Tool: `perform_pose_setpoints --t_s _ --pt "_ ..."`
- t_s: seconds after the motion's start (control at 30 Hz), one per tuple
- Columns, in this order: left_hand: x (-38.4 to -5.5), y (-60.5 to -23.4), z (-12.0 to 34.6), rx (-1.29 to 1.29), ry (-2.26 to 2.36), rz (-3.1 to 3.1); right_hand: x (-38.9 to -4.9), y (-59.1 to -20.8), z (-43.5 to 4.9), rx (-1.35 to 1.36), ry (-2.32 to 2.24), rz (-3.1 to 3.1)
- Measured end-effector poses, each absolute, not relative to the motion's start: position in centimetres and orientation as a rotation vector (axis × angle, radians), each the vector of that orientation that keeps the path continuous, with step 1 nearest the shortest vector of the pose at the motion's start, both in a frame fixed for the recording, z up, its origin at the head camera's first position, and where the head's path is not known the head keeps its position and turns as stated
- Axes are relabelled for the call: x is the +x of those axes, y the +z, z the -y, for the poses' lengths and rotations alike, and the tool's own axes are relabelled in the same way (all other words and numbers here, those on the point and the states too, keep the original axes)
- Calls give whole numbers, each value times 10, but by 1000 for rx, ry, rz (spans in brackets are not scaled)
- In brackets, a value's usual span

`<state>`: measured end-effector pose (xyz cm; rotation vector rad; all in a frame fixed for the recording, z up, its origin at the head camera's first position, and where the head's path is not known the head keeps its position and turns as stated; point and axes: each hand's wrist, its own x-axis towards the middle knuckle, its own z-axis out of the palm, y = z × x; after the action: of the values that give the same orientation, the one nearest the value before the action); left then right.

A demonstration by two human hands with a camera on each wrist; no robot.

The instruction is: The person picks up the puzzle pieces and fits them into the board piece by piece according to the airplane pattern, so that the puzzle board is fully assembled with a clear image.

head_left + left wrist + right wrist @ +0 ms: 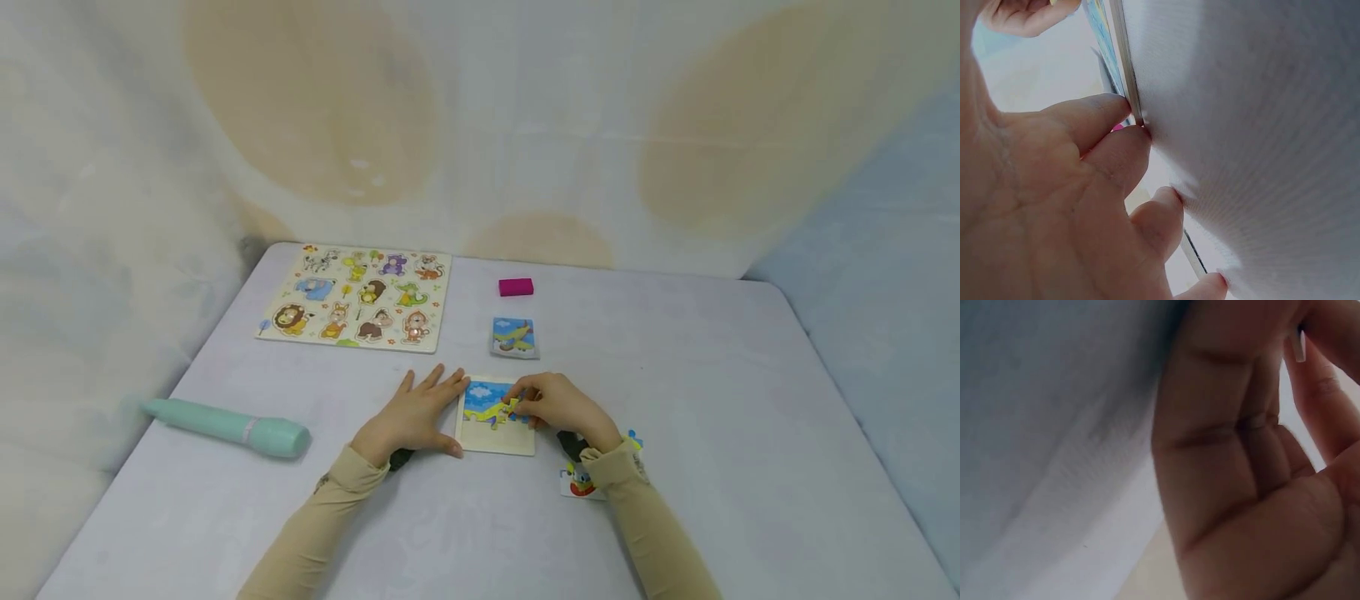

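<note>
One square, pale wooden puzzle tray (495, 440) lay flat near the middle of the white cloth-covered counter (750, 417), with a blue-and-yellow picture section (483, 400) in its upper part and its lower part bare. The left hand (412, 417) held a wide grip, fingers spread, fingertips touching the left edge of the tray. The right hand (562, 407) held a narrow grip, pinching one small yellow puzzle piece (513, 406), mostly hidden, over the tray's right side. At least two loose multicoloured puzzle pieces (582, 483) lay partly under the right forearm. Beyond the tray were one small aeroplane picture (514, 337) and one magenta rectangular block (516, 287). One cream rectangular board (390, 302), bearing eleven animal figures, occupied the far left; one mint-green tapered rod (225, 427) lay nearer, left of the left hand.
</note>
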<state>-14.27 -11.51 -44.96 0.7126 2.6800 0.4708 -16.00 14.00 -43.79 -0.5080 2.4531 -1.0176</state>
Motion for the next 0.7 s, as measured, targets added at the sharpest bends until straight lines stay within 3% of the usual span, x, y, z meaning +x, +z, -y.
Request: perform_pose_setpoints --t_s 0.47,0.7 --pt "-141 -450 116 724 504 -2670 -157 -440 -126 -318 -1027 -2528" --pt "-142 -449 115 727 495 -2672 -157 -440 -131 -365 -1023 -2523"
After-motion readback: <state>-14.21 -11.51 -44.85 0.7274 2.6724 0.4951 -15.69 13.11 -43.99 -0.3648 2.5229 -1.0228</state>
